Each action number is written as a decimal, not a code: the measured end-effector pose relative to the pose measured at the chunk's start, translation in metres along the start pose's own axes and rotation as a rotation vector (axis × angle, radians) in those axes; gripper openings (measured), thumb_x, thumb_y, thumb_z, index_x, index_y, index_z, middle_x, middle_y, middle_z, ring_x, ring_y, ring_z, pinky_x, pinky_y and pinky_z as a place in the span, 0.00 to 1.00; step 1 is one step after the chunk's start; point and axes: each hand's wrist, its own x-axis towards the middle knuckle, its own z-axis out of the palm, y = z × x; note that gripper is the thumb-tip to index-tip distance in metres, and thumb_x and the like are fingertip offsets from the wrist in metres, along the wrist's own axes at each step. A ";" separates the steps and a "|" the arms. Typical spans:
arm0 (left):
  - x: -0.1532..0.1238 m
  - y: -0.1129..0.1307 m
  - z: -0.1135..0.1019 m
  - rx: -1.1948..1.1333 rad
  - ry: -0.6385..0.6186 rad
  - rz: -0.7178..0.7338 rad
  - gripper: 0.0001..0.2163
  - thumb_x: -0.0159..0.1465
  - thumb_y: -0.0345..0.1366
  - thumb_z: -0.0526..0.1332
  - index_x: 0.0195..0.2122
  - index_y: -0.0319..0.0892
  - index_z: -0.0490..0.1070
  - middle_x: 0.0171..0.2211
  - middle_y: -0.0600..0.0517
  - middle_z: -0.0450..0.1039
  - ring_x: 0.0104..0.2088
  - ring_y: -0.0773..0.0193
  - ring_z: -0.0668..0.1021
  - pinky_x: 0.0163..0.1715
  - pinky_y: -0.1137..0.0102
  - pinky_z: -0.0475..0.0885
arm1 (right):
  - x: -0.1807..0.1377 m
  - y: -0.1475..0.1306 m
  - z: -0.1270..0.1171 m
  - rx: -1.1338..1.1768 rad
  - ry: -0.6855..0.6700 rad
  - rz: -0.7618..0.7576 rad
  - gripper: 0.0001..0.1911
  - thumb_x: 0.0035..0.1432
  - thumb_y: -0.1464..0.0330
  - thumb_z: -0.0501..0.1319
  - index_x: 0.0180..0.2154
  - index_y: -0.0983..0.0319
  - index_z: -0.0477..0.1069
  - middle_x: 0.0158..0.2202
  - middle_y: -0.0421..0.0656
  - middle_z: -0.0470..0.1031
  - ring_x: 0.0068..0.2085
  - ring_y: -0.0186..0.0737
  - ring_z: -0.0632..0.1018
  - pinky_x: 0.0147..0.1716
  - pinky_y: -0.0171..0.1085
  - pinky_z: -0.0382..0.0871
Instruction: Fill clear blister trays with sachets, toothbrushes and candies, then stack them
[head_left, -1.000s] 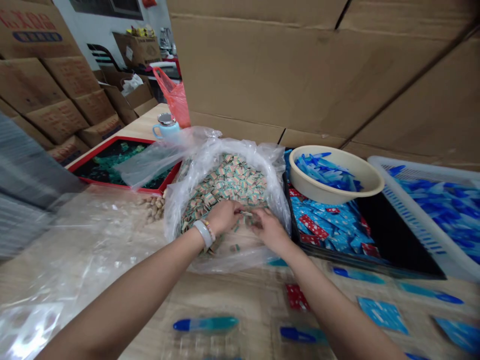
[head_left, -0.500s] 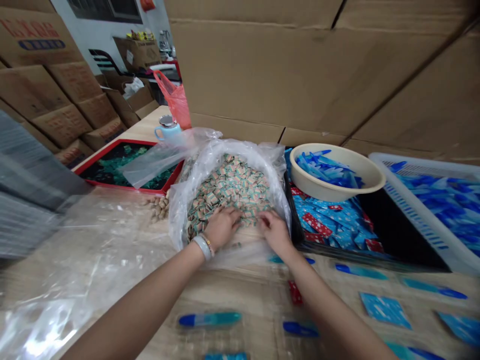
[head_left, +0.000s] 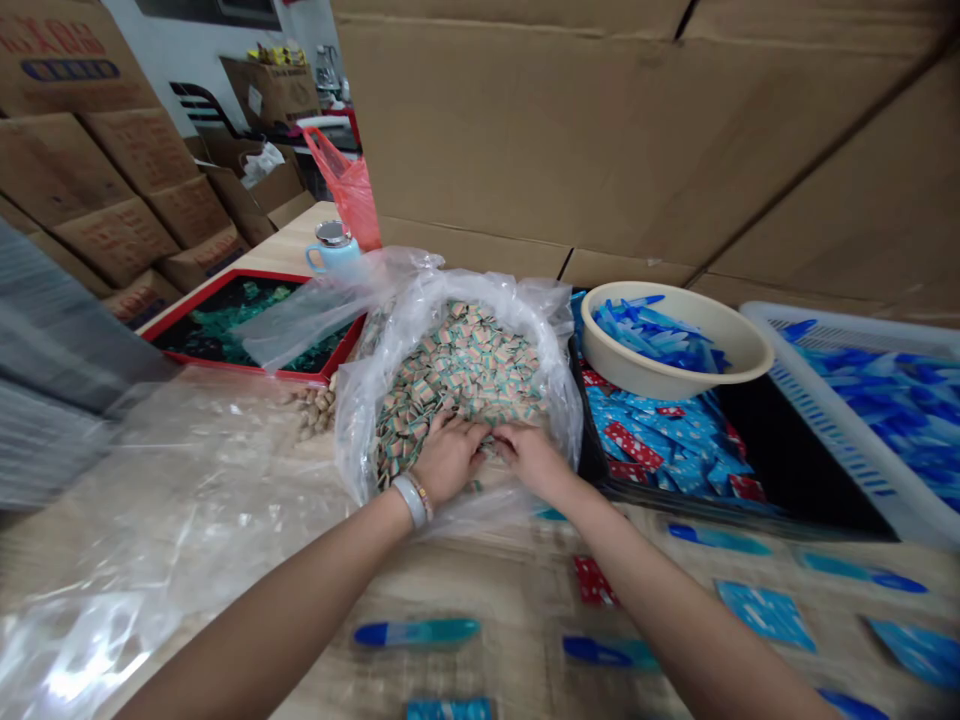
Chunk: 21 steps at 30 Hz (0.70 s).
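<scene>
A clear plastic bag with a rolled-down rim stands open in front of me. It is filled with small flat pieces in tan, pinkish and green. My left hand, with a pale band and a beaded bracelet at the wrist, rests on the near part of the pile, fingers curled inward. My right hand is beside it in the bag, fingers bent and pressed together. The fingertips of both hands almost meet over the pieces. Whatever lies between the fingers is too small and hidden to make out.
On the right, a cream basin of blue plastic pieces sits above blue and red packets; a white basket stands beyond. To the left are a red-rimmed tray and a light-blue mug. Blue pens and packets lie nearby.
My right hand has moved left, closing the gap to my left hand. My left hand stays at about the same spot on the pile. The view has shifted slightly.
</scene>
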 end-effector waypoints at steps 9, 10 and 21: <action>-0.006 -0.001 -0.002 -0.032 0.000 0.010 0.09 0.57 0.35 0.55 0.39 0.46 0.67 0.36 0.53 0.70 0.41 0.62 0.68 0.48 0.62 0.52 | -0.009 0.005 0.003 0.072 0.017 -0.003 0.07 0.47 0.78 0.52 0.27 0.64 0.67 0.26 0.40 0.67 0.29 0.32 0.67 0.31 0.31 0.59; -0.006 -0.001 -0.003 -0.034 -0.006 0.012 0.09 0.57 0.34 0.55 0.39 0.46 0.67 0.36 0.53 0.71 0.41 0.62 0.68 0.48 0.62 0.52 | -0.008 0.005 0.004 0.075 0.021 -0.015 0.08 0.47 0.78 0.52 0.27 0.64 0.68 0.27 0.40 0.67 0.30 0.33 0.67 0.32 0.31 0.59; -0.008 -0.004 -0.005 -0.073 -0.039 0.029 0.07 0.57 0.37 0.56 0.36 0.44 0.67 0.35 0.53 0.72 0.39 0.63 0.70 0.48 0.63 0.53 | -0.013 -0.007 0.004 0.083 -0.026 -0.081 0.07 0.47 0.77 0.54 0.30 0.63 0.67 0.30 0.41 0.65 0.34 0.35 0.67 0.35 0.33 0.60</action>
